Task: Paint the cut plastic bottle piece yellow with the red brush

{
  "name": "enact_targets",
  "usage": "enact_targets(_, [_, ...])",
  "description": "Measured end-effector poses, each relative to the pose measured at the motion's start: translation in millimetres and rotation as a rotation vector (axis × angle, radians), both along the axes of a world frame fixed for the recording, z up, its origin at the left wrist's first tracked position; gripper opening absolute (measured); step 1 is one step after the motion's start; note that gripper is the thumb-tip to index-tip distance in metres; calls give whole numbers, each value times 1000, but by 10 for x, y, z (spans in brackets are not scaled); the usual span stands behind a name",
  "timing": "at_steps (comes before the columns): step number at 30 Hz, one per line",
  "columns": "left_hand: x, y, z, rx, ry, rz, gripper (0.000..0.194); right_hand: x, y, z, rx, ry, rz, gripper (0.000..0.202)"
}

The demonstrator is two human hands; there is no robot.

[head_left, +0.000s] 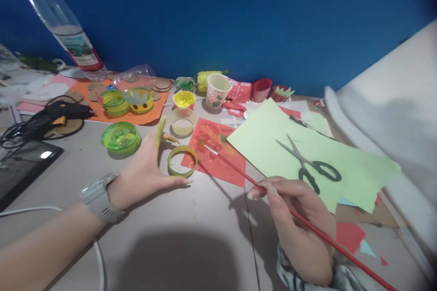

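My right hand [297,223] grips a paintbrush [239,170] by its long red handle, the bristles over a paint-smeared sheet of red paper [235,163]. On the left, my left hand [153,159] is spread, thumb and fingers apart around a yellow-green ring [182,174] at the red paper's edge. Yellow paint coats some of its fingers. Just behind stands a clear, yellowish ring [182,131]. Beyond it are a small cup of yellow paint [184,99] and a cup of green paint [185,84]. A green-painted plastic bottle base [121,138] sits left of my left hand.
Scissors [309,163] lie on pale green paper [262,132] at right. A paper cup [217,91] stands at the back. Orange paper [143,116] carries two painted pieces. A glue gun [58,111], a tablet [27,168] and a tall bottle [68,32] occupy the left.
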State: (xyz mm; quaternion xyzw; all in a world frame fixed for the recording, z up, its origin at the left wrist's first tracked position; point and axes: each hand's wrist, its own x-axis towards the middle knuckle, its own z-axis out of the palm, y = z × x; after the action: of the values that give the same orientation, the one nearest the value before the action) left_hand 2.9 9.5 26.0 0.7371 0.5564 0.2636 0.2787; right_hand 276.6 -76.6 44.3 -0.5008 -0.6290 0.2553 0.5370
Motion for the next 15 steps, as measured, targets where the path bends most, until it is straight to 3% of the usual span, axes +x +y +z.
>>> enact_targets(5, [-64,35,29,-86,-37,-28,139,10,-14,-14,-18,8,-3,21])
enact_targets(10, [-135,45,33,-135,-55,-236,132,10,-18,6,-20,9,-5,18])
enact_targets(15, [-41,32,48,-88,-19,-144,141,14,-47,8,-26,54,21,22])
